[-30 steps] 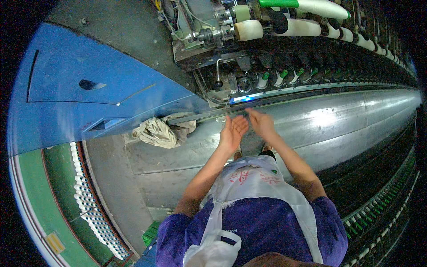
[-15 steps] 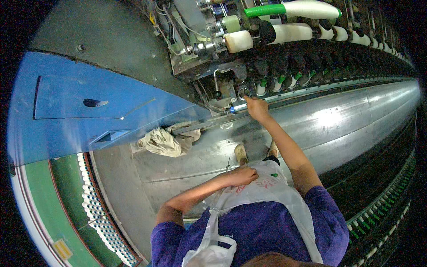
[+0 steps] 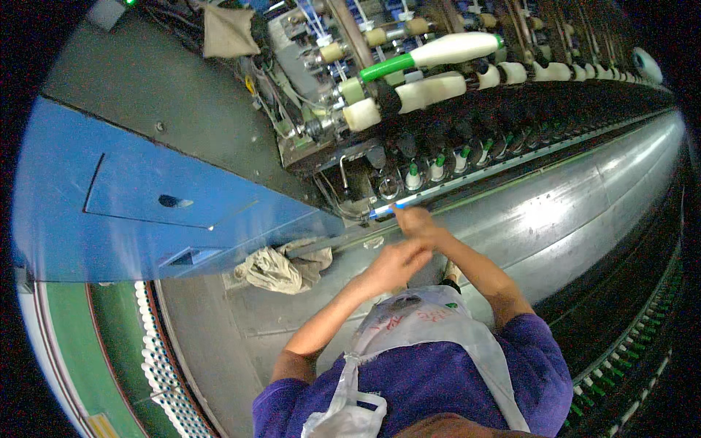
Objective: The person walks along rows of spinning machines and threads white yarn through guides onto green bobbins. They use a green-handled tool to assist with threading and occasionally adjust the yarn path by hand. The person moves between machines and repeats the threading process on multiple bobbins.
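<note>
My right hand (image 3: pixel 418 225) is at the front rail (image 3: pixel 438 191) of a spinning machine, just below a metal ring (image 3: pixel 389 187) with no bobbin standing in it. Its fingers are smeared by motion, and anything in them cannot be made out. Close below, my left hand (image 3: pixel 396 264) overlaps the right wrist or comes near it; blur hides its fingers too. Beside the ring, a green-topped white bobbin (image 3: pixel 413 177) is first in a row running off to the right. A black-knobbed metal lever (image 3: pixel 345 175) hangs left of the ring.
Above the row lie white fibre-covered rollers (image 3: pixel 431 91) and a green-and-white tube (image 3: pixel 456 50). A blue cabinet (image 3: pixel 139 244) stands left, with a crumpled pale cloth (image 3: pixel 274 271) by its foot. Behind on the right runs another row of green bobbins (image 3: pixel 621 359). I wear a pale apron (image 3: pixel 412 321).
My left hand has risen from the apron to my right hand. The right hand has drawn back from the ring to below the rail. The view has shifted, showing more of the upper machine.
</note>
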